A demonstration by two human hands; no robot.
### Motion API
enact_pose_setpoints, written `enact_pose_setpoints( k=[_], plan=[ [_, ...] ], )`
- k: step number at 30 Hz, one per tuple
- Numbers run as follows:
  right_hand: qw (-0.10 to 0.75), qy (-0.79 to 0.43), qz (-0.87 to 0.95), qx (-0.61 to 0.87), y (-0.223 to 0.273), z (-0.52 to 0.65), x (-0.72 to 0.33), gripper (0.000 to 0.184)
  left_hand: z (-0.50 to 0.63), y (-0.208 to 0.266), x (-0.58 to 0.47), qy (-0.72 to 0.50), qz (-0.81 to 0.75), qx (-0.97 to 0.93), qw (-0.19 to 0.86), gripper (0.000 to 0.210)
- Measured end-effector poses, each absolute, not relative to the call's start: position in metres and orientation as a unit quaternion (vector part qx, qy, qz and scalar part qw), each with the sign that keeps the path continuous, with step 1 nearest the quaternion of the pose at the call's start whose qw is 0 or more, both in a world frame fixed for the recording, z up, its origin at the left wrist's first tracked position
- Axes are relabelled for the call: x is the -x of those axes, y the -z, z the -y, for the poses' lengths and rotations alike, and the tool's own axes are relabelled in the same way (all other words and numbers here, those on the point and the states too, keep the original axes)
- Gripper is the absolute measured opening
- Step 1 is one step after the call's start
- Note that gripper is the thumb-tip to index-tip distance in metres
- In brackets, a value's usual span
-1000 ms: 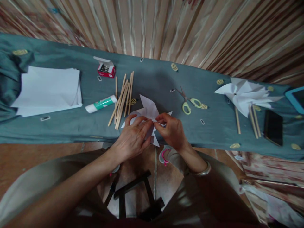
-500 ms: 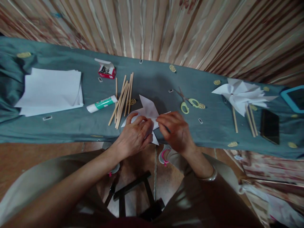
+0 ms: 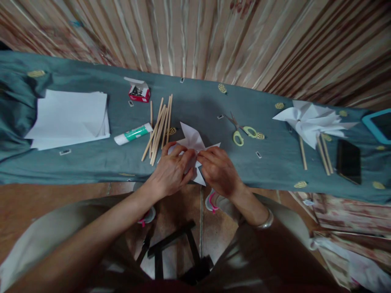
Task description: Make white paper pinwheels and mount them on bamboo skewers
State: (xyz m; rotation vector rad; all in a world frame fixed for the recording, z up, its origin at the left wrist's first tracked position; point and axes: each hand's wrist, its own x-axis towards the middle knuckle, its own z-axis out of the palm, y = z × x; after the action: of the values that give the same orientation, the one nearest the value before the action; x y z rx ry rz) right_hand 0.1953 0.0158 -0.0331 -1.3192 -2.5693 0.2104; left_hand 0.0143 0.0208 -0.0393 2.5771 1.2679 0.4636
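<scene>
A white paper pinwheel (image 3: 192, 137) lies at the front edge of the cloth-covered table, its folded points sticking out around my fingers. My left hand (image 3: 174, 169) is curled over its left side, fingertips pressing near the centre. From the right, my right hand (image 3: 218, 169) has its fingers pinched together at the middle of the pinwheel. Whether some small part sits between those fingertips is hidden. Just left of the paper lie several wooden sticks (image 3: 159, 130). Green-handled scissors (image 3: 240, 130) rest open to the upper right.
A glue stick (image 3: 133, 134), a red box of metal fasteners (image 3: 139, 91) and a stack of white paper (image 3: 71, 118) are on the left. Finished pinwheels on sticks (image 3: 314, 120), a dark phone (image 3: 348, 162) and a blue-framed device (image 3: 380, 126) lie right. A curtain (image 3: 195, 40) hangs behind.
My right hand has turned slightly and moved in closer to the pinwheel's centre, baring its right point. My left hand keeps pressing the paper. The view has shifted a little.
</scene>
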Motion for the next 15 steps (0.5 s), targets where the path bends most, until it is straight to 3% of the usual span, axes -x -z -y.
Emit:
enact_pose_setpoints(
  k=[8,15],
  plan=[
    [0.122,-0.077,0.882,0.449,0.032,-0.018,-0.196,0.030,-0.025,0.046,-0.012,-0.250,-0.456,-0.828,0.209,0.050],
    [0.123,-0.070,0.881,0.452,0.031,-0.018,-0.196,0.032,-0.040,0.028,0.004,-0.384,-0.503,-0.735,0.243,0.032]
  ],
)
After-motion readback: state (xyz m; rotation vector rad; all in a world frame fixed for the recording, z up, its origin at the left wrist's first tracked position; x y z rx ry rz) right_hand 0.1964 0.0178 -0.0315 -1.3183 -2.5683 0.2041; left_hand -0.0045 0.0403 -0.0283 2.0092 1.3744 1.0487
